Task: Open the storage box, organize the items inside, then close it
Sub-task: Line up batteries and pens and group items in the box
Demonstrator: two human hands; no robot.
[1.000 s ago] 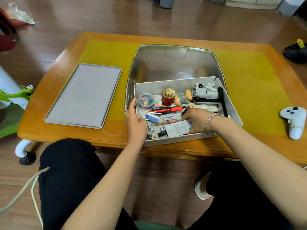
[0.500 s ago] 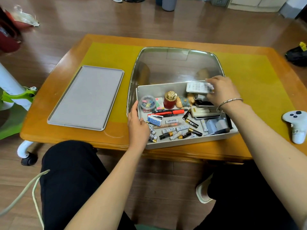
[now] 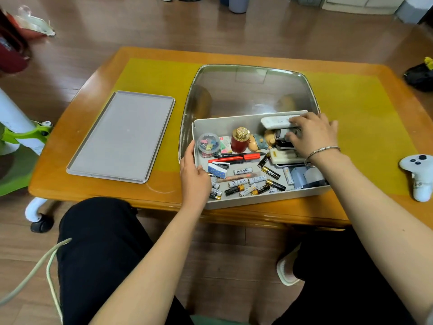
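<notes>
1. Head view: the right hand [image 3: 311,134] reaches into the far right corner of the open storage box [image 3: 257,200], fingers curled around the end of a white remote control [image 3: 276,121] that lies along the box's back wall.
2. A metal bracelet [image 3: 322,151] circles the right wrist, which hangs over a pale flat device [image 3: 282,157] and the dark items stacked beneath it.
3. Just left of the right hand's fingers sit a small figurine [image 3: 260,140] and a red jar with a gold cap [image 3: 240,140], both close against the back wall.
4. The left hand [image 3: 194,174] holds the box's left wall, thumb outside and fingers inside, touching loose batteries [image 3: 248,187] scattered across the near floor of the box.
5. Between the 2 hands lie a red pen [image 3: 239,157], a blue-and-white stapler [image 3: 218,170] and a round tub of coloured clips [image 3: 208,145].
6. The box stands at the near edge of the wooden table [image 3: 70,191], its front wall almost flush with the rim, on a yellow mat [image 3: 150,78].
7. A clear rounded bin wall [image 3: 248,90] rises directly behind the box.
8. The grey lid [image 3: 121,137] lies flat to the left, apart from the box.
9. A white game controller [image 3: 419,177] rests on the mat at far right, well apart from the box.
</notes>
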